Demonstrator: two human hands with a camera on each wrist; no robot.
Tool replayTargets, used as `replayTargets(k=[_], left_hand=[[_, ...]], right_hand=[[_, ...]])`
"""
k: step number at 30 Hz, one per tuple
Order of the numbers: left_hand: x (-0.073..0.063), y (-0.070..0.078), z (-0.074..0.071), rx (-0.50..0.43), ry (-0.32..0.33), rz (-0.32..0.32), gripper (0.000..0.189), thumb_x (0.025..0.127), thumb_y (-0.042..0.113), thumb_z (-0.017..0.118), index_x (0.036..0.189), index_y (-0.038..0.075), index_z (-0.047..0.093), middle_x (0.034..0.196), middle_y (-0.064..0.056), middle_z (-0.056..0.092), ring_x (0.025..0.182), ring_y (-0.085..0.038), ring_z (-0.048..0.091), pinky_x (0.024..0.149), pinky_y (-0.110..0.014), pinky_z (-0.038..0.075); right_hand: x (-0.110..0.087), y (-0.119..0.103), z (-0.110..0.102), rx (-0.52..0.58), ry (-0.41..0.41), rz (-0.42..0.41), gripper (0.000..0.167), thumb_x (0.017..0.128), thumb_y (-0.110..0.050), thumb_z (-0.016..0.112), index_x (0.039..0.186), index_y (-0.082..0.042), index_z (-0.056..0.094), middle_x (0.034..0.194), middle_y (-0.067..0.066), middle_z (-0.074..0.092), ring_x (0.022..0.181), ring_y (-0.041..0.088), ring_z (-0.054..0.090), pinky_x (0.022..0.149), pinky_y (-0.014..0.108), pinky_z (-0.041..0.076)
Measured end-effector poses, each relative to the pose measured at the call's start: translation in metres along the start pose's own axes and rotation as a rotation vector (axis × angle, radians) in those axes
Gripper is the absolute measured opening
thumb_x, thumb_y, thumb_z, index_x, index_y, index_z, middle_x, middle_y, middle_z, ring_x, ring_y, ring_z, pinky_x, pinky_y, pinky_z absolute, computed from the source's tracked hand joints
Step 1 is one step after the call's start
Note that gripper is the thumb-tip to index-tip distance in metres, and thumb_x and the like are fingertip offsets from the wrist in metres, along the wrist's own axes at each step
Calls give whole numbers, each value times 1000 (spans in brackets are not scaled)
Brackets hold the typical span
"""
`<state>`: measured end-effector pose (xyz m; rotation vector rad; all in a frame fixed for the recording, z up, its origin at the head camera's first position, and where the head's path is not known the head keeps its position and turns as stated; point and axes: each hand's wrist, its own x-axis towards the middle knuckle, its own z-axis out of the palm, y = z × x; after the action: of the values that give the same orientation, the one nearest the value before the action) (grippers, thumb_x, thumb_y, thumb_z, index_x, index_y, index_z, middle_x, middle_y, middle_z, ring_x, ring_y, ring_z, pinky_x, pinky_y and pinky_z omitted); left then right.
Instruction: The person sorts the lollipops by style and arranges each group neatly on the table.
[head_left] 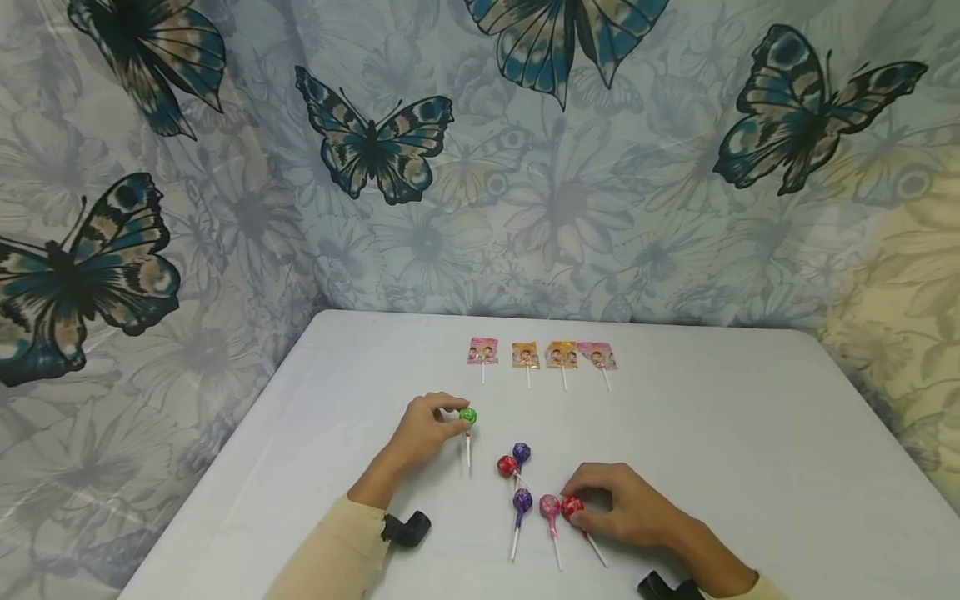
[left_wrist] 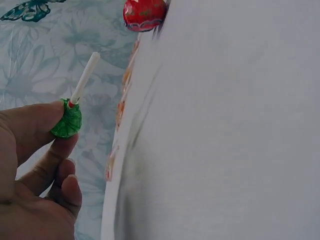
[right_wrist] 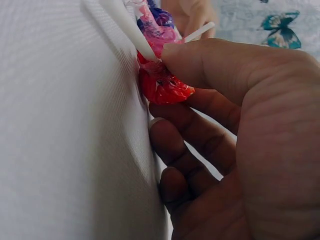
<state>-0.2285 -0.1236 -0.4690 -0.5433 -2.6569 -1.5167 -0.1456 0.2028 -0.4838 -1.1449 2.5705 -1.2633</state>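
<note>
Between thumb and fingers my left hand pinches the head of a green lollipop, its white stick pointing toward me. In the left wrist view the green wrapper shows between the fingertips. My right hand pinches a red lollipop by its head, low at the tabletop. Just left of it lies a pink lollipop, then a purple one. Farther back, another red lollipop and a second purple lollipop lie together with their sticks overlapping.
Along the back of the white table lie flat-packed lollipops in a row: a pink packet, two orange packets and another pink packet. Behind the table hangs a butterfly-print cloth. Black wrist cameras sit on both wrists.
</note>
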Motion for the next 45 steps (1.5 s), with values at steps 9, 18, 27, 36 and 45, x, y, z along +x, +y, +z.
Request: replayTargets(k=[9,18,27,36,45], left_hand=[[29,-10,-5,28,15,-57,25,81,9,78,106,6,74,97,-2,66,88,-24,54,70,-34,46],[46,-25,-3,-3,25,-155,25,82,8,77,107,6,74,96,-2,65,93,-22,56,76,-37,48],[47,-34,2,1,35,-176,25,82,7,76,108,7,73,105,-5,67,102,-24,59,90,-42,46],[48,-36,6,63,30,-139,27,86,10,74,113,7,71,109,-6,67,107,-26,59,92,-43,45],[46,-36,8,76,36,-114,27,86,11,74,113,7,71,112,-8,66,105,-26,60,91,-42,46]], right_hand=[[3,0,2,-19,4,-14,20,85,-20,76,103,-26,70,98,-16,64,91,7,60,82,32,49],[2,3,5,3,12,-43,21,85,-17,75,104,-27,71,98,-14,65,90,8,61,81,32,49],[4,-13,2,37,25,-20,23,80,-4,76,98,-18,74,94,-7,67,87,12,62,79,33,50],[2,-6,2,23,31,-35,22,81,-8,76,99,-21,71,97,-8,67,91,13,62,82,33,49],[-1,0,1,3,14,-13,17,87,-22,74,103,-29,71,100,-14,66,94,10,62,83,33,49]])
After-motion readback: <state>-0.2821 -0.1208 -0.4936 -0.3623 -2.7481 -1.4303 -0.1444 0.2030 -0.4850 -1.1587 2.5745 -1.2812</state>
